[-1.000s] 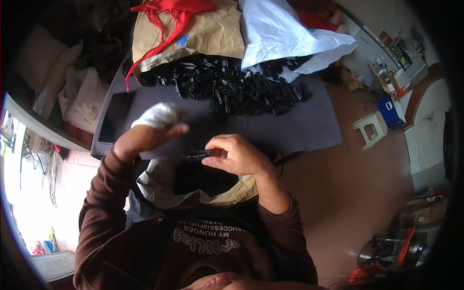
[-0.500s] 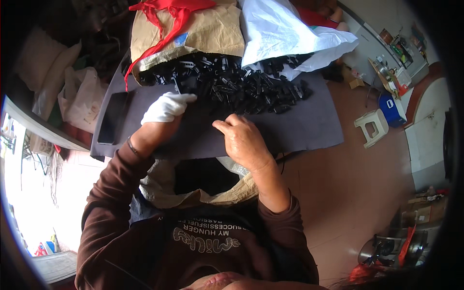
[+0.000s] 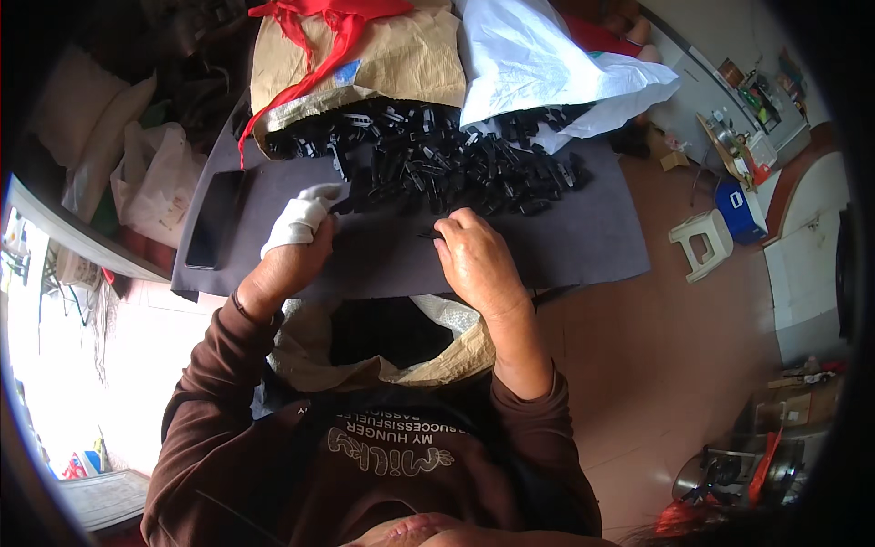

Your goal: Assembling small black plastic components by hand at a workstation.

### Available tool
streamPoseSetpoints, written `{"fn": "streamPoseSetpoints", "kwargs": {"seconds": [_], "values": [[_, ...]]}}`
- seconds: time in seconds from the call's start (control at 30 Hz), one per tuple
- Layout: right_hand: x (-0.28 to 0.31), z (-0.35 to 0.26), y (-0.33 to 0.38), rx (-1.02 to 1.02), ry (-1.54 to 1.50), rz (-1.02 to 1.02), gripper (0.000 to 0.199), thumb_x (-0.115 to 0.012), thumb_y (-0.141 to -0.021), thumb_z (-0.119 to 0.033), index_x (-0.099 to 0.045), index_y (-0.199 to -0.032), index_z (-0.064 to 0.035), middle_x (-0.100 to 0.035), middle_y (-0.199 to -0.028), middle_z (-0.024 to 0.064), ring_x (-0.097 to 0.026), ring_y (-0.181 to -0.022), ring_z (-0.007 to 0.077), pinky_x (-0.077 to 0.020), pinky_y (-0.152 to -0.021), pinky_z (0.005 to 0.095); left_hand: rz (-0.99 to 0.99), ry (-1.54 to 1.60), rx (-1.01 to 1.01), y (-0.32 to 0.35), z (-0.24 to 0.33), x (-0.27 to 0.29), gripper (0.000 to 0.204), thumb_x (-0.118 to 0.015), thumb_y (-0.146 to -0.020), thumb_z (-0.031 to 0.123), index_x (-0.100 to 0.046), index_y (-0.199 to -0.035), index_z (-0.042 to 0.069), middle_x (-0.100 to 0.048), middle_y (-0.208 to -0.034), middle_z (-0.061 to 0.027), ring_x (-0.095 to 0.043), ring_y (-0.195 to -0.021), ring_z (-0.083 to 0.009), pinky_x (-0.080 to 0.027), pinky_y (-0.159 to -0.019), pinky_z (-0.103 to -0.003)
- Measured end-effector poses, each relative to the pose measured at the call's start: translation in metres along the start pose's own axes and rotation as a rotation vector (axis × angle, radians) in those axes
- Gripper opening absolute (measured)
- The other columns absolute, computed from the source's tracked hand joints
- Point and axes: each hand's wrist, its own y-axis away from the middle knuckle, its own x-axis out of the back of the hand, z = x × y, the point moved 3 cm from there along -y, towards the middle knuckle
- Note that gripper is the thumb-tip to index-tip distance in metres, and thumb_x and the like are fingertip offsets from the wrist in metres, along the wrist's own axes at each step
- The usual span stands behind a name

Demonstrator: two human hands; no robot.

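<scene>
My left hand (image 3: pixel 305 219), in a white glove that leaves part of it bare, is over the left middle of the dark table mat. Its fingers are curled together at the pile's near left edge; what they hold, if anything, does not show clearly. Bare and pinched closed, my right hand (image 3: pixel 476 260) is farther right, just short of the pile. A thin small black plastic piece (image 3: pixel 426 235) sticks out at its fingertips. Beyond both hands spreads a pile of small black plastic pieces (image 3: pixel 456 173), some with pale shiny faces.
A brown paper sack (image 3: pixel 401 55) with red cloth (image 3: pixel 342 32) and a white bag (image 3: pixel 529 55) lie behind the pile. On the dark mat (image 3: pixel 583 237), a phone (image 3: pixel 216 219) rests at left. An open sack (image 3: pixel 456 360) is below the near edge. Right stands a stool (image 3: pixel 702 242).
My hands have moved apart. The left went a little left and toward me; the right shifted right, and a thin black piece now shows at its fingertips.
</scene>
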Motion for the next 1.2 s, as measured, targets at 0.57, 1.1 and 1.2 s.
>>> {"fn": "streamPoseSetpoints", "kwargs": {"seconds": [0.57,1.1,1.2], "values": [[-0.014,-0.025,0.0,-0.132,-1.062,0.18,0.021,-0.063,-0.09,-0.004,-0.053,-0.109,0.0003,-0.058,-0.075,0.0001,-0.053,-0.064,0.0022,-0.0448,-0.056,0.0173,-0.138,0.256,-0.115,0.027,0.049,-0.037,0.023,-0.047,-0.09,-0.003,-0.055,-0.112,-0.002,-0.058,-0.09,-0.0139,-0.057,-0.08,-0.0258,-0.045,-0.072,-0.029],[-0.012,-0.032,0.004,-0.197,-1.144,0.026,0.013,-0.064,-0.091,-0.008,-0.055,-0.085,-0.002,-0.057,-0.069,-0.0029,-0.051,-0.057,0.0008,-0.0438,-0.051,0.0166,-0.204,0.147,-0.307,0.029,0.045,-0.031,0.007,-0.062,-0.084,0.0,-0.055,-0.086,-0.002,-0.058,-0.101,-0.0217,-0.056,-0.083,-0.0385,-0.047,-0.071,-0.039],[-0.006,-0.027,0.003,-0.159,-1.031,0.186,0.011,-0.062,-0.092,-0.009,-0.054,-0.09,-0.0017,-0.055,-0.075,-0.0019,-0.047,-0.061,0.0041,-0.0415,-0.058,0.0194,-0.126,0.036,-0.38,0.03,0.05,-0.028,0.014,-0.065,-0.084,0.005,-0.054,-0.079,-0.001,-0.059,-0.099,-0.0207,-0.057,-0.077,-0.0393,-0.047,-0.065,-0.04]]}}
